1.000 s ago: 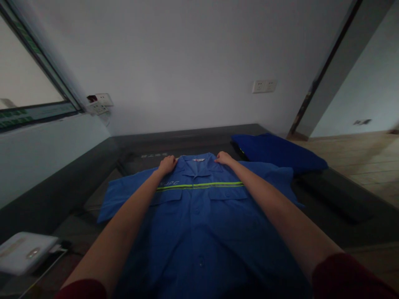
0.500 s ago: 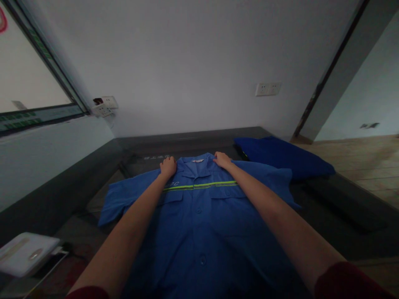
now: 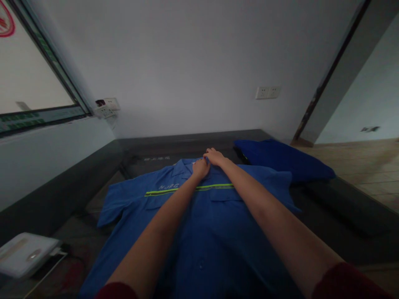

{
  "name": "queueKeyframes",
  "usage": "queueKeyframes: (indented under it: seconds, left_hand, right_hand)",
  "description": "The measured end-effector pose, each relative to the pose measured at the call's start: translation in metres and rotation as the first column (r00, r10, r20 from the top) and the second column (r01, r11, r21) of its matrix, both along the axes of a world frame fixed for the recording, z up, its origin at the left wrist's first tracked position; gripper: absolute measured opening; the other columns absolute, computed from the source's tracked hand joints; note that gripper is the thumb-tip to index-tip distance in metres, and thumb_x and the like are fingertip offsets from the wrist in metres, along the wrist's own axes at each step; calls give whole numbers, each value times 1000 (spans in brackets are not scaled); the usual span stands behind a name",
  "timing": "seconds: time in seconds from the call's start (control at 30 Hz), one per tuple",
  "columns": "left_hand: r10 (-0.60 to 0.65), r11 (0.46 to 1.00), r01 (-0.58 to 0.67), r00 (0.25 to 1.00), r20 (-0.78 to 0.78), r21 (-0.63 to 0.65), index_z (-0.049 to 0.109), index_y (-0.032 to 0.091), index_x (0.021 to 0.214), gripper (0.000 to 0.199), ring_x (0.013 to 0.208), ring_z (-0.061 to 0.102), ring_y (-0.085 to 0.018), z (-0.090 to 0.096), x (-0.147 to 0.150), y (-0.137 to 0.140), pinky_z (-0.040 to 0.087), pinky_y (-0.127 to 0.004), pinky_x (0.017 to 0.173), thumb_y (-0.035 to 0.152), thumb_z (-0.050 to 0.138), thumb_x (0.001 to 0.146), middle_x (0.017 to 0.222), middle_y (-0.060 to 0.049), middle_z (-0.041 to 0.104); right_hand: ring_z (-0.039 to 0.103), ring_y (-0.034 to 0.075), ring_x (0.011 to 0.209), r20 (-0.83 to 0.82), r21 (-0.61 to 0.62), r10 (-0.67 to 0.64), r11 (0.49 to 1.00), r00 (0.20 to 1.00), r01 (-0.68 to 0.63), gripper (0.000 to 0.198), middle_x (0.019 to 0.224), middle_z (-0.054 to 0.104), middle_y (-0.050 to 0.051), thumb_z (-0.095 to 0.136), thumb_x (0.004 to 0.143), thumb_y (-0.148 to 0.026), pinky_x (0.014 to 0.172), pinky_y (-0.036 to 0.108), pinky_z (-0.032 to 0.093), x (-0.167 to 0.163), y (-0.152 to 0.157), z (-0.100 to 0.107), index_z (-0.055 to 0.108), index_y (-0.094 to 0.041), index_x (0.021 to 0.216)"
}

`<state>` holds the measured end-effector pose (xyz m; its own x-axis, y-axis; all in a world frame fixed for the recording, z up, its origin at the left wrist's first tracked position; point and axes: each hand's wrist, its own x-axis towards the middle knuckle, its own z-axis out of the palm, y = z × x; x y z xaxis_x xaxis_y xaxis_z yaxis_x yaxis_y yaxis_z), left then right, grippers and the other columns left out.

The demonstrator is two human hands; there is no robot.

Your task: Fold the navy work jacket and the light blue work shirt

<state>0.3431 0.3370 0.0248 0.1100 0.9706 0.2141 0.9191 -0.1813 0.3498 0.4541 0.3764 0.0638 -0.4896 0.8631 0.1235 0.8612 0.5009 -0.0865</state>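
A blue short-sleeved work shirt [image 3: 174, 211] lies front up and spread out, its collar toward the wall. A yellow-green stripe and pale letters cross its chest. My left hand [image 3: 201, 167] is at the right side of the collar, its fingers bent and closed on the cloth there. Right beside it, my right hand [image 3: 213, 157] pinches the collar's edge with curled fingers. Both hands nearly touch, and they hide part of the collar and its label. My forearms cover some of the chest and the shirt's front.
Under the shirt is a dark surface [image 3: 137, 151] with raised edges against the wall. A folded darker blue cloth [image 3: 280, 160] lies at the right. A white box-like device [image 3: 26, 253] sits at the lower left. Wall sockets [image 3: 267, 92] are above.
My left hand has moved right, from the left shoulder across to the right side of the collar. My right hand has shifted slightly left along the collar.
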Motion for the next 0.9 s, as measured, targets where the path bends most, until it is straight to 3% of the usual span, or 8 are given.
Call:
queueKeyframes:
  seconds: [0.27,0.47,0.73,0.9]
  left_hand:
    - [6,999,2,989,148,-51,60,15,111,29,101,64,-28,-8,4,17,46,-37,85,24,48,87,109,-17,68]
    - [-29,999,38,974,225,-37,59,16,113,29,101,63,-23,-17,3,23,46,-33,87,19,47,87,111,-13,68]
    - [-8,998,21,974,225,-52,61,17,106,24,95,64,-21,-16,2,28,47,-31,84,18,51,85,103,-11,69]
    - [-19,1000,21,981,194,-4,54,17,111,27,99,61,-21,-14,4,21,45,-31,85,17,53,84,106,-11,65]
  right_hand:
    - [45,26,118,62,-84,48,995,997,-43,24,124,54,7,57,81,-11,92,37,44,4,26,-6,72,-26,89]
    - [48,28,116,18,-93,-17,995,1000,18,25,120,57,10,53,82,-11,91,37,45,18,50,-14,74,-23,89]
    - [62,16,90,-72,-157,3,987,997,-15,29,96,70,3,54,75,-7,82,22,45,28,67,-19,74,-22,91]
    - [62,15,89,-109,-155,35,987,993,-51,24,95,69,4,54,79,-13,79,21,44,25,63,-20,73,-19,93]
